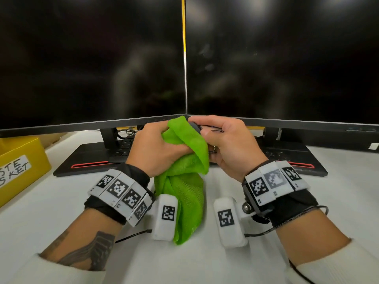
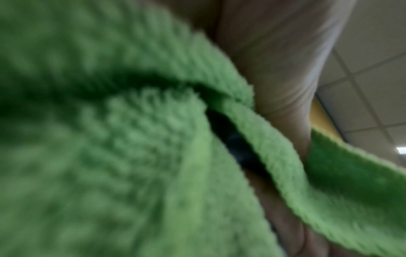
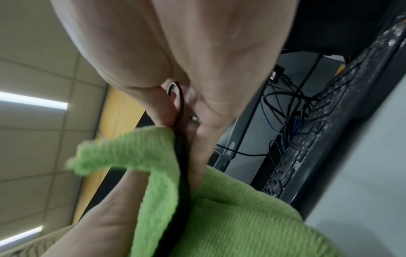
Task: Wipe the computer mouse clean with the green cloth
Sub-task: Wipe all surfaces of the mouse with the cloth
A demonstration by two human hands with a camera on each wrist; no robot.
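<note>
Both hands are raised above the white desk, in front of the monitors. My left hand point(image 1: 158, 146) grips a bunched green cloth point(image 1: 184, 177), whose tail hangs down between my wrists. My right hand point(image 1: 221, 140) curls round a dark computer mouse point(image 1: 196, 126), of which only a small part shows beside the cloth. The cloth is pressed against the mouse's left side. In the right wrist view the mouse point(image 3: 183, 167) is a thin dark edge between the cloth point(image 3: 219, 217) and my fingers, with its cable looping by them. The left wrist view is filled by blurred cloth point(image 2: 110, 139).
Two dark monitors point(image 1: 92, 58) stand side by side at the back, their black bases point(image 1: 86, 162) on the desk. A black keyboard point(image 3: 307, 139) lies under them with several cables behind. A yellow labelled bin point(image 1: 22, 167) sits at the left edge.
</note>
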